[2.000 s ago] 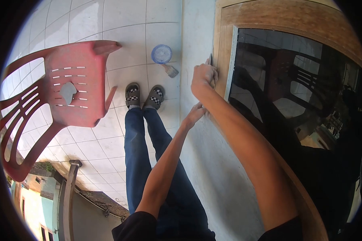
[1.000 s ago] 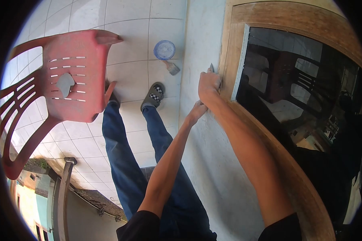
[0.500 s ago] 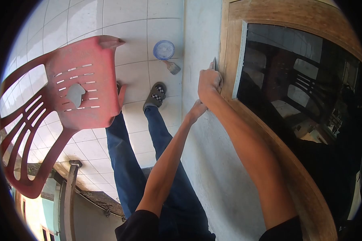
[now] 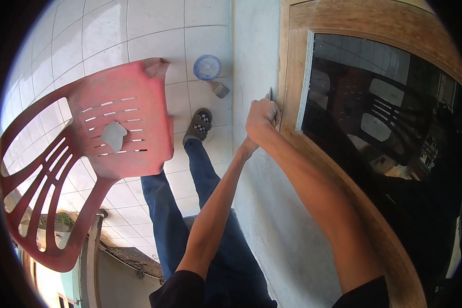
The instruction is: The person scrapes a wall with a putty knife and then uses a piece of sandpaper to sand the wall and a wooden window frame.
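My right hand (image 4: pixel 262 117) is closed around a hand tool, and only its thin, pointed metal blade (image 4: pixel 270 93) sticks out past the fist. That blade lies along the seam where the pale plastered wall (image 4: pixel 256 51) meets the wooden window frame (image 4: pixel 288 77). Just below, my left hand (image 4: pixel 248 147) reaches up against the underside of the right hand and wrist, close to the wall. Its fingers are hidden behind the right hand, and I cannot tell what they grip.
A red plastic chair (image 4: pixel 126 97) stands on the left, a torn grey piece (image 4: pixel 113 136) on its seat. On the tiled floor (image 4: pixel 154 20) are a blue-rimmed round tub (image 4: pixel 207 67) with whitish contents and a paintbrush (image 4: pixel 220 90). Dark window glass (image 4: pixel 354 113) fills the frame.
Both hands have slid a little down along the frame edge, toward me, with the blade. The view has shifted slightly, so the chair appears farther right and lower.
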{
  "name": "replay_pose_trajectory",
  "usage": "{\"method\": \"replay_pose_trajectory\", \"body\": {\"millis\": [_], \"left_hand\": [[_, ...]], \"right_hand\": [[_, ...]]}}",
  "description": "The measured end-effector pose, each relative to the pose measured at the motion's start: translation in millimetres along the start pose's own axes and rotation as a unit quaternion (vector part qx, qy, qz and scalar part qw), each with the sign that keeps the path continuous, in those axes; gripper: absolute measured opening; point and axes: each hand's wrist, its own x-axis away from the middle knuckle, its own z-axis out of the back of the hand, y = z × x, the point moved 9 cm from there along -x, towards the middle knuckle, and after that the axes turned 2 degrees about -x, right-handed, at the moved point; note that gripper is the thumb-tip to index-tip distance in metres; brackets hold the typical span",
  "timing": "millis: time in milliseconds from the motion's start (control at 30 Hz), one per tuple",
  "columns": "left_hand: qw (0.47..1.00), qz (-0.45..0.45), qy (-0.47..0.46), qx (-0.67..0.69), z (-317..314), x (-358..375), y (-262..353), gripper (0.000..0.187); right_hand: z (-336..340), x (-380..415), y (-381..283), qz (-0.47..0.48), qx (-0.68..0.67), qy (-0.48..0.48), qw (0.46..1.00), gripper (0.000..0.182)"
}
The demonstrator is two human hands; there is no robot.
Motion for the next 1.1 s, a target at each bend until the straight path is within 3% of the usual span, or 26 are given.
{"method": "replay_pose_trajectory", "body": {"millis": [67, 167, 233, 367, 500, 667, 800, 867, 967, 1100], "left_hand": [[1.000, 0.009, 0.007, 0.002, 4, -8, -3, 0.050], [0.998, 0.039, -0.045, 0.009, -8, -1, -11, 0.061], [1.000, -0.031, 0.004, -0.002, -3, 10, 1, 0.047], [1.000, 0.000, -0.008, 0.006, -4, 7, 5, 0.047], [0.999, 0.039, -0.021, 0.016, -7, 6, -7, 0.047], [0.997, 0.031, -0.073, -0.020, -7, -3, -7, 0.061], [0.997, 0.026, -0.036, -0.058, -5, -8, -11, 0.062], [0.990, 0.085, -0.111, 0.002, -16, -2, -16, 0.073], [0.988, 0.062, -0.138, -0.023, -17, 1, -1, 0.080], [0.994, 0.056, -0.089, -0.025, -14, -7, -12, 0.086]], "right_hand": [[17, -14, 3, 0.072, -0.074, -0.004, 0.995, 0.021], [19, -3, 18, 0.061, -0.154, -0.034, 0.986, 0.020], [-5, 16, 15, 0.022, -0.178, -0.040, 0.983, 0.021], [-29, 35, 21, -0.034, -0.247, -0.021, 0.968, 0.029], [-16, 5, 18, 0.014, -0.259, -0.030, 0.965, 0.044], [-40, 40, 30, -0.043, -0.347, 0.025, 0.937, 0.058], [-29, 34, 36, -0.023, -0.354, 0.024, 0.935, 0.056], [-13, 8, 38, -0.025, -0.393, 0.021, 0.919, 0.060], [-13, 35, 43, -0.038, -0.378, 0.032, 0.924, 0.064], [-35, 71, 53, -0.052, -0.408, -0.007, 0.912, 0.062]]}}
